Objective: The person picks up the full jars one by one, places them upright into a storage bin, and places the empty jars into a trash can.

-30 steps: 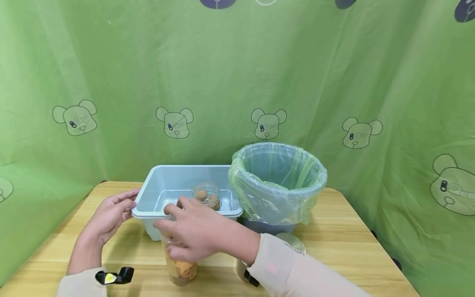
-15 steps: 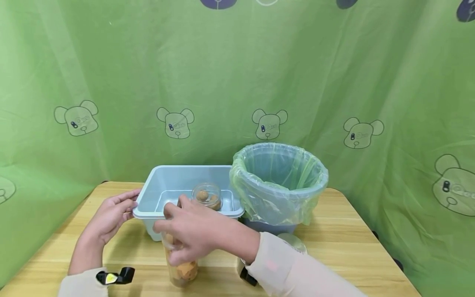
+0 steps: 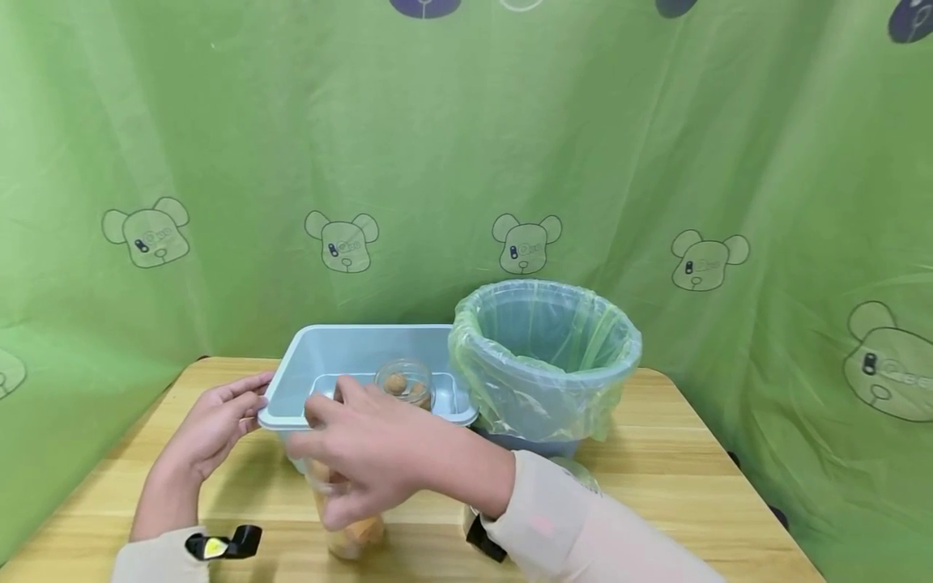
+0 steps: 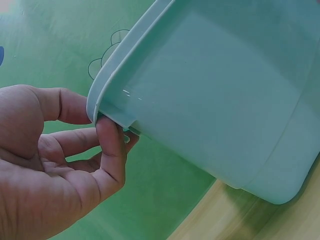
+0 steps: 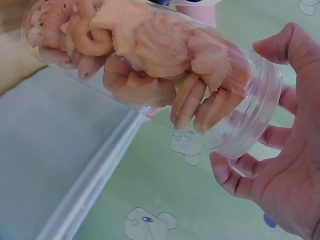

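My right hand [image 3: 379, 453] reaches down over a clear plastic jar [image 3: 350, 534] and grips it round the neck with thumb and fingers. In the right wrist view the jar [image 5: 150, 60] holds pinkish-orange swirled and ring-shaped cookies, and its threaded mouth lies among the fingers. At the left end of a light blue plastic basin [image 3: 350, 348], my left hand [image 3: 219, 421] pinches the rim, the thumb on one side and a finger beneath, as the left wrist view shows. Inside the basin stands a small clear jar [image 3: 405, 380] with brown round cookies.
A blue bin [image 3: 539, 324] lined with a translucent green bag stands against the basin's right side. Behind my right forearm a clear round lid [image 3: 576, 472] is partly hidden. The wooden table [image 3: 656, 502] meets a green curtain [image 3: 437, 162] with bear prints at the back.
My right hand has shifted slightly left with the jar of cookies, which now looks blurred. The left hand and the basin stay in place.
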`<state>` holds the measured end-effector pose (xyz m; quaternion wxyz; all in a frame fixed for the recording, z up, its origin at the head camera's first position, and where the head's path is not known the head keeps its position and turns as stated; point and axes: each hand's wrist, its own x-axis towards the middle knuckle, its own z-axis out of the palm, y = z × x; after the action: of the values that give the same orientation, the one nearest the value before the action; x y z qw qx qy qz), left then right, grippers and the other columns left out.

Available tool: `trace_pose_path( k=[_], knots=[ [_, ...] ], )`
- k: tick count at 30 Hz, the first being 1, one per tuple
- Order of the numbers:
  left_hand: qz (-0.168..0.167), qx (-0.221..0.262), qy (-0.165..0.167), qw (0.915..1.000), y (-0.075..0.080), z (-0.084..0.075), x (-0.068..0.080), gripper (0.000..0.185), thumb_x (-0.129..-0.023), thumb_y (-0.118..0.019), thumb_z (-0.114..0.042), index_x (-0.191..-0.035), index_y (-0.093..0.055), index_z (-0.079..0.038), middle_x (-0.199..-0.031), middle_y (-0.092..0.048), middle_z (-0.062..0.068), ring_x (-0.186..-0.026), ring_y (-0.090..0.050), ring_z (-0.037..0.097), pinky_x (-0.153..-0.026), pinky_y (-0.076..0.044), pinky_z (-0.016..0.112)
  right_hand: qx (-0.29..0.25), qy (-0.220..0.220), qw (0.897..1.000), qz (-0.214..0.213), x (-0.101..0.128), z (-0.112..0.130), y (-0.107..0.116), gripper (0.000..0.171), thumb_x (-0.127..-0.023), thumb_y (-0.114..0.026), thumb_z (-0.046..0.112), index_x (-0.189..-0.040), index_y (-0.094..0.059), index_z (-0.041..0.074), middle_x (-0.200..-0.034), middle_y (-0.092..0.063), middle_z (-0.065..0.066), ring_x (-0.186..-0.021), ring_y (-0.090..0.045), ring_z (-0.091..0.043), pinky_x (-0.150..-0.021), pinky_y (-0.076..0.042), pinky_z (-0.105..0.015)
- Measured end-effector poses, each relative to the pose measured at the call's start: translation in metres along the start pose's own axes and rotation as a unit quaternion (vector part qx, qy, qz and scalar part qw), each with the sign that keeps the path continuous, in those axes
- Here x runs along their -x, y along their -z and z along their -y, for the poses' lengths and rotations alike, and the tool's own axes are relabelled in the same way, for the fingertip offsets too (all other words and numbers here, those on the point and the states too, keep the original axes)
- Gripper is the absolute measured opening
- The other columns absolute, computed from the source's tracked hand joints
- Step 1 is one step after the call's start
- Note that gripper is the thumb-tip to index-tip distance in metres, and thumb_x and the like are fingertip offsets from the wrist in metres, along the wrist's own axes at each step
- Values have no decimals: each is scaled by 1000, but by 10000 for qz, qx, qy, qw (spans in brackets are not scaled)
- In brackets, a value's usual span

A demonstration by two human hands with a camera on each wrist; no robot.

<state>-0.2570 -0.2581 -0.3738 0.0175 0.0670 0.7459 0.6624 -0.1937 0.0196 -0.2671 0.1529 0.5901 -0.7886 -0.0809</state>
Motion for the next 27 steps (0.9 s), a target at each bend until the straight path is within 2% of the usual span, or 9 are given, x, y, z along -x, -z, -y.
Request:
trace_pose_path(
  k=[5,9,11,16,17,19,22,24,27],
  knots=[
    [38,-13,-26,10000,0,0,0,54,-106,-44,-8,-154,-30,12,-146,-49,19,-105,-62,4,-87,-55,24,15,16,9998,181,-4,1,20,32,-80,-67,44,-105,-57,27,-97,-45,7,-78,-40,-15,-64,-34,-23],
    [62,-5,1,10000,1,0,1,54,-107,-44,-8,-154,-30,12,-145,-49,13,-105,-61,5,-87,-54,24,7,-56,9989,467,-9,1,36,37,-83,-67,46,-113,-58,26,-105,-48,5,-85,-41,-18,-65,-37,-24],
    [104,19,26,9999,1,0,2,55,-107,-44,-9,-155,-29,12,-149,-45,14,-108,-59,5,-87,-54,23,-1,-44,9985,547,-11,0,43,41,-84,-67,47,-119,-58,27,-107,-48,5,-87,-42,-19,-67,-37,-25],
    [205,1,51,9998,5,3,3,58,-109,-44,-17,-156,-26,10,-163,-23,22,-115,-51,-4,-91,-51,21,-86,167,9981,587,-20,-6,60,50,-86,-65,45,-132,-59,28,-103,-48,9,-85,-45,-11,-88,-37,-26],
    [198,-8,38,9998,5,4,3,57,-109,-46,-19,-156,-28,10,-162,-28,20,-115,-51,-5,-92,-51,22,-126,204,9978,610,-22,-8,63,51,-86,-65,44,-134,-58,28,-101,-48,9,-85,-45,-10,-91,-35,-26],
    [115,44,18,9999,6,4,3,49,-108,-50,-18,-150,-43,7,-152,-44,15,-111,-54,-1,-90,-52,24,-180,245,9975,632,-25,-11,70,49,-87,-66,43,-133,-59,28,-99,-47,9,-83,-46,-8,-92,-34,-26],
    [7,146,3,9999,5,4,3,36,-106,-52,-14,-136,-56,4,-125,-59,-2,-101,-58,6,-87,-53,26,-297,136,9965,770,-28,-17,80,45,-87,-67,42,-129,-59,27,-100,-46,8,-88,-44,-13,-84,-35,-26],
    [4,176,-12,9998,3,4,2,36,-105,-50,-10,-137,-53,6,-116,-58,-8,-97,-58,8,-86,-54,25,-318,32,9963,801,-29,-20,87,43,-88,-67,42,-127,-60,27,-102,-46,7,-91,-43,-15,-80,-35,-27],
    [84,162,4,9998,2,2,1,52,-105,-48,-9,-150,-34,14,-121,-55,-9,-100,-58,6,-87,-53,24,-300,-168,9959,838,-29,-25,97,42,-89,-66,42,-127,-59,26,-105,-46,7,-94,-42,-18,-80,-35,-27]
  ],
)
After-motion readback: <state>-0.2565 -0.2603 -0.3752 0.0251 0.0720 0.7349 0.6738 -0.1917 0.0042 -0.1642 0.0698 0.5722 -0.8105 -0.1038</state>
